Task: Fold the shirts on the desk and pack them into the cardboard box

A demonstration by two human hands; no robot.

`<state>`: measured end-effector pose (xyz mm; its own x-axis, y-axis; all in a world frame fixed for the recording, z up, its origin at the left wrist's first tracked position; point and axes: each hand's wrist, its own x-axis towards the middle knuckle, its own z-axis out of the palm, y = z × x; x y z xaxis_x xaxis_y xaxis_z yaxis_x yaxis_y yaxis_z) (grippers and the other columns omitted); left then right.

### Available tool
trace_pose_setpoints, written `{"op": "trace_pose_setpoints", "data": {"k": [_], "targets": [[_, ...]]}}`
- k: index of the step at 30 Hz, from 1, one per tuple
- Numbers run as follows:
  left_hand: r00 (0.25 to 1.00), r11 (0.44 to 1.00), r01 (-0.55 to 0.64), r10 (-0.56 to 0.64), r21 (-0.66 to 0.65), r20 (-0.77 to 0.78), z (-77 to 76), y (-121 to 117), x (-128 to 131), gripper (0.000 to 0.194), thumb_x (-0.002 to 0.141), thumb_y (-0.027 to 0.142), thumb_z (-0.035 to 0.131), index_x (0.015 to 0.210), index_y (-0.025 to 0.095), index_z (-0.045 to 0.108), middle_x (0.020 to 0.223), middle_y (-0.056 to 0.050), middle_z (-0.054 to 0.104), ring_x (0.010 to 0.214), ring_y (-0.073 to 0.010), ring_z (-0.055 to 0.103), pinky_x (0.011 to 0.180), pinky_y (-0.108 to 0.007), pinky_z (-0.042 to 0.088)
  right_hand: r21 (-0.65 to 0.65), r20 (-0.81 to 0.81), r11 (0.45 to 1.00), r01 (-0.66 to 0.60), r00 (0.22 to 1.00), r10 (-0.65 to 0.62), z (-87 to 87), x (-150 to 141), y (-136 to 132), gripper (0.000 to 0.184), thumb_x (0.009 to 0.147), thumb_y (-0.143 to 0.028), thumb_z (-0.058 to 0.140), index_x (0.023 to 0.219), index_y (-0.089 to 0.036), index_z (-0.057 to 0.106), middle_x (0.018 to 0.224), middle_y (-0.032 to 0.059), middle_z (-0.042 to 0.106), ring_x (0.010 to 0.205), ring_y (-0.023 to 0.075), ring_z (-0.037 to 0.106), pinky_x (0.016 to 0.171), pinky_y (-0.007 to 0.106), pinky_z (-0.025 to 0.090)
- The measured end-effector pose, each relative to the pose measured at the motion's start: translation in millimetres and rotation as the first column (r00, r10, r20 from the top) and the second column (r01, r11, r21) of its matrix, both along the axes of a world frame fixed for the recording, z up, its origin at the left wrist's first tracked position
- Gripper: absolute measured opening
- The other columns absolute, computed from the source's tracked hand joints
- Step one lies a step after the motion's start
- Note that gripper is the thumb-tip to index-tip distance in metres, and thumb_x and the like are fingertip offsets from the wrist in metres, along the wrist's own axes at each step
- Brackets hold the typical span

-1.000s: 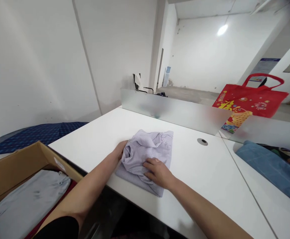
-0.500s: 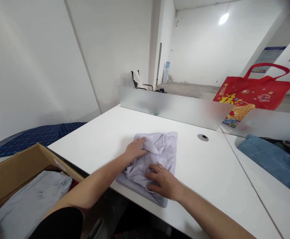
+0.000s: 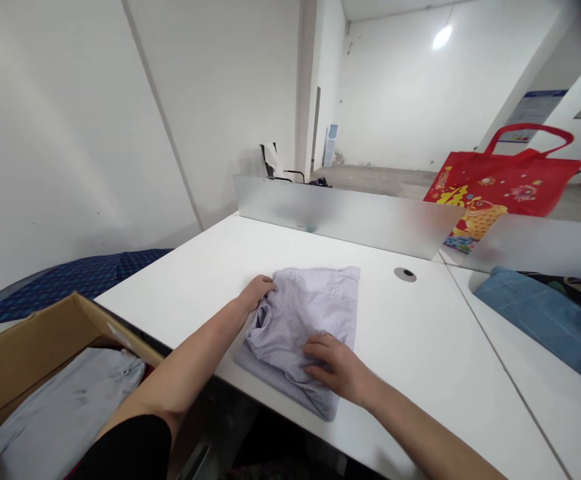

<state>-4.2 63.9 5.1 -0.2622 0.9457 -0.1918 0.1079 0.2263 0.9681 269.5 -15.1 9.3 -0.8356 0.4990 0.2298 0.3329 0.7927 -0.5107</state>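
Note:
A folded shirt [image 3: 315, 300] with thin purple-grey stripes lies on the white desk in front of me. At its far left edge is my left hand [image 3: 256, 292], its fingers closed on the fabric there. My right hand [image 3: 334, 365] rests on the lower right part of the shirt, fingers bent but apart, with no cloth gripped. The fabric is slightly rumpled at the left side, where a loop of the cloth sticks out.
To my left, a cardboard box [image 3: 73, 312] holds light grey clothing [image 3: 70, 407]. Blue patterned cloth [image 3: 115, 270] lies behind it. Frosted dividers [image 3: 340, 212] line the desk's back, with a red bag [image 3: 513, 183] beyond. Folded blue fabric [image 3: 540, 313] is at right; a cable hole [image 3: 404, 275] sits nearby.
The fold of cloth under my left hand has been spread flat, and that hand has moved left to the shirt's edge. My right hand has shifted slightly right and down.

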Motion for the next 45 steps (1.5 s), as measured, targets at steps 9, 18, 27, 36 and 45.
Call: {"op": "trace_pose_setpoints", "data": {"k": [9, 18, 27, 36, 45], "targets": [[0.902, 0.996, 0.092, -0.090, -0.015, -0.423, 4.8, -95.4, -13.9, 0.047, 0.072, 0.064, 0.065, 0.084, 0.020, 0.052, 0.078, 0.001, 0.056, 0.072, -0.0158, 0.051, 0.064, -0.027, 0.037, 0.342, 0.081, 0.933, 0.114, 0.985, -0.149, -1.9, 10.8, -56.2, 0.016, 0.087, -0.032, 0.066, 0.097, -0.020, 0.063, 0.116, 0.0078, 0.063, 0.105, 0.0252, 0.053, 0.093, 0.043, 0.035], [0.876, 0.988, 0.042, 0.036, 0.151, -0.481, -11.1, -154.4, 21.0, 0.032, 0.085, 0.048, 0.049, 0.067, 0.021, 0.045, 0.067, 0.003, 0.042, 0.068, -0.0145, 0.044, 0.065, -0.027, 0.033, 0.492, -0.013, 0.821, 0.290, 0.945, -0.326, -22.9, 26.1, -69.5, 0.015, 0.093, -0.012, 0.048, 0.094, -0.015, 0.063, 0.092, 0.0100, 0.062, 0.081, 0.0223, 0.050, 0.070, 0.036, 0.039], [0.736, 0.994, 0.010, 0.067, 0.111, -0.673, -28.1, -174.3, 6.4, 0.020, 0.081, 0.029, 0.051, 0.065, 0.022, 0.040, 0.064, 0.005, 0.043, 0.060, -0.0131, 0.043, 0.062, -0.026, 0.036, 0.597, -0.027, 0.793, 0.119, 0.991, -0.129, -33.3, 54.8, -75.5, 0.030, 0.091, -0.005, 0.043, 0.112, -0.011, 0.063, 0.098, 0.0117, 0.065, 0.090, 0.0230, 0.054, 0.083, 0.040, 0.041], [0.398, 0.766, 0.453, 0.283, 0.455, -0.873, -26.2, -176.8, 49.2, 0.033, 0.095, 0.023, 0.045, 0.124, 0.019, 0.057, 0.137, -0.014, 0.052, 0.133, -0.0278, 0.043, 0.110, -0.046, 0.037, 0.188, 0.006, 0.982, 0.028, 1.000, -0.030, -8.8, 56.6, -71.7, 0.020, 0.095, -0.033, 0.053, 0.101, -0.018, 0.064, 0.091, 0.0075, 0.064, 0.087, 0.0209, 0.056, 0.077, 0.036, 0.046], [0.197, 0.876, 0.433, 0.140, 0.215, -0.970, -40.7, -157.2, 51.9, 0.047, 0.096, 0.042, 0.046, 0.139, 0.024, 0.053, 0.153, -0.007, 0.041, 0.146, -0.0374, 0.021, 0.114, -0.058, 0.027, 0.465, 0.163, 0.871, 0.157, 0.952, -0.259, 3.1, 23.8, 52.2, 0.049, 0.100, -0.042, 0.043, 0.145, -0.026, 0.045, 0.152, 0.0113, 0.041, 0.143, 0.0309, 0.030, 0.112, 0.060, 0.025]]}}
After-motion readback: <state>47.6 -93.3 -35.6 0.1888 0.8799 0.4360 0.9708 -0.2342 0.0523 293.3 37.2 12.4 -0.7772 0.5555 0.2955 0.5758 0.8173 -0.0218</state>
